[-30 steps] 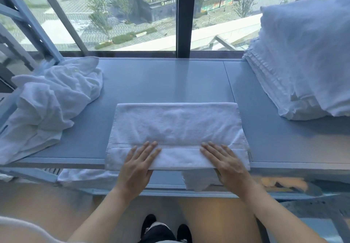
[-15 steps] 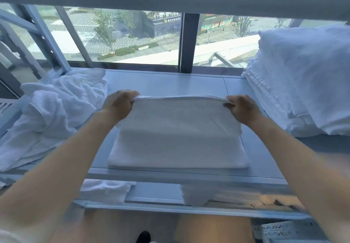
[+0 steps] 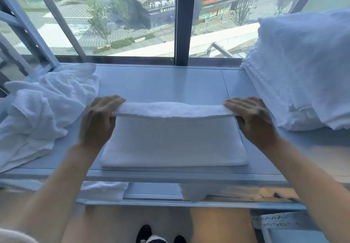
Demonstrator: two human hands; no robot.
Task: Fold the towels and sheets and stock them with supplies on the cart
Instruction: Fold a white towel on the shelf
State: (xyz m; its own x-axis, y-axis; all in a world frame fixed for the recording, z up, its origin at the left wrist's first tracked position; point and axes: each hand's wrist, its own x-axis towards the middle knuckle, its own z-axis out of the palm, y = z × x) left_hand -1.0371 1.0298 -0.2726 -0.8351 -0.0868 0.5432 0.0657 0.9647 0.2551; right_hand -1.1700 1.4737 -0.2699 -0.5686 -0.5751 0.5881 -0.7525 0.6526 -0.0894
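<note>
- The left hand (image 3: 98, 118) grips the left end of a white towel's (image 3: 174, 140) far fold, fingers curled over the top of the edge and thumb underneath.
- The right hand (image 3: 253, 119) holds the right end of the same fold, fingers laid over the top and thumb tucked under the cloth.
- Both hands are slightly blurred, so the exact finger positions are hard to make out.
- The towel lies in the middle of the grey bench (image 3: 161, 83), its near part flat in layers close to the front edge, its far edge lifted off the lower layer between the two hands.
- To the left, a crumpled pile of white towels (image 3: 37, 114) lies on the bench, just beside the left hand.
- To the right, a tall stack of folded white linen (image 3: 303, 68) stands on the bench, near the right hand.
- Below the bench top, a lower shelf (image 3: 151, 191) carries more white cloth (image 3: 195, 193), some hanging over its front edge.
- Behind the bench, a large window (image 3: 132, 25) shows buildings, trees and paving outside.
- At the bottom, dark shoes (image 3: 161, 235) stand on the floor.
</note>
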